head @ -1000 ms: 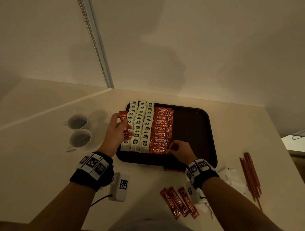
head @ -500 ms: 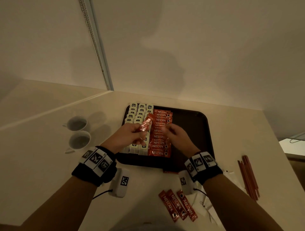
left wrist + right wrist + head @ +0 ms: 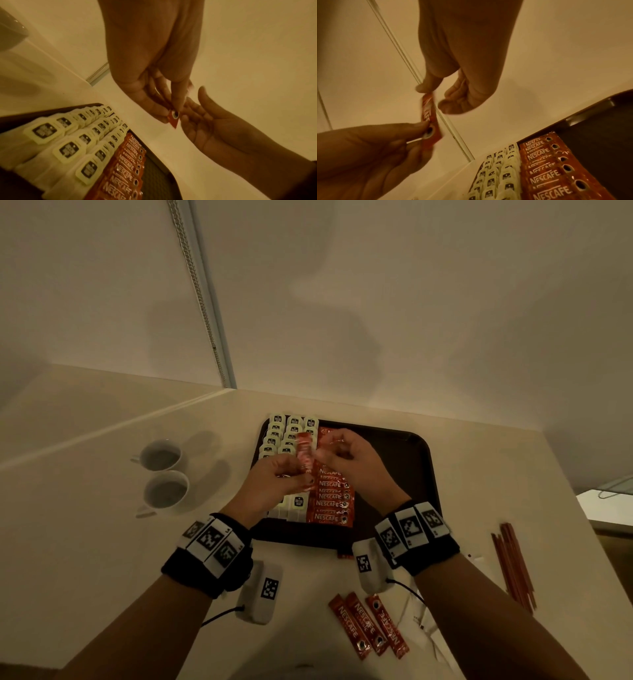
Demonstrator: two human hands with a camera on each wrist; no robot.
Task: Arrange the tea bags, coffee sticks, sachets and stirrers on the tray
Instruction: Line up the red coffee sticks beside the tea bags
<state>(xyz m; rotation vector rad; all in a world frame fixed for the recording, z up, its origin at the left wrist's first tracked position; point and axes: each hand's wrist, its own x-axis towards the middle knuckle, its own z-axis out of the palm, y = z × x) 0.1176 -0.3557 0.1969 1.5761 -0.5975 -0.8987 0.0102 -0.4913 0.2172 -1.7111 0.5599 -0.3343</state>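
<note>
Above the tray, my left hand (image 3: 305,477) (image 3: 169,115) pinches the lower end of a red coffee stick (image 3: 305,453) (image 3: 429,115) that stands almost upright. My right hand (image 3: 325,453) (image 3: 436,97) is at the stick's upper end. Its index fingertip touches the stick and its thumb stays apart. On the dark brown tray (image 3: 404,460) lie three columns of white tea bags (image 3: 286,429) and, beside them, a column of coffee sticks (image 3: 332,498). Three loose coffee sticks (image 3: 368,625) lie on the table in front of the tray.
Red stirrers (image 3: 513,566) lie at the right near the table edge, with white sachets (image 3: 431,621) beside my right forearm. Two white cups (image 3: 161,457) (image 3: 166,491) stand left of the tray. The tray's right half is bare.
My left hand carried the stick from the tray's left side to above the coffee stick column. My right hand rose from the column's front end to meet the stick's top.
</note>
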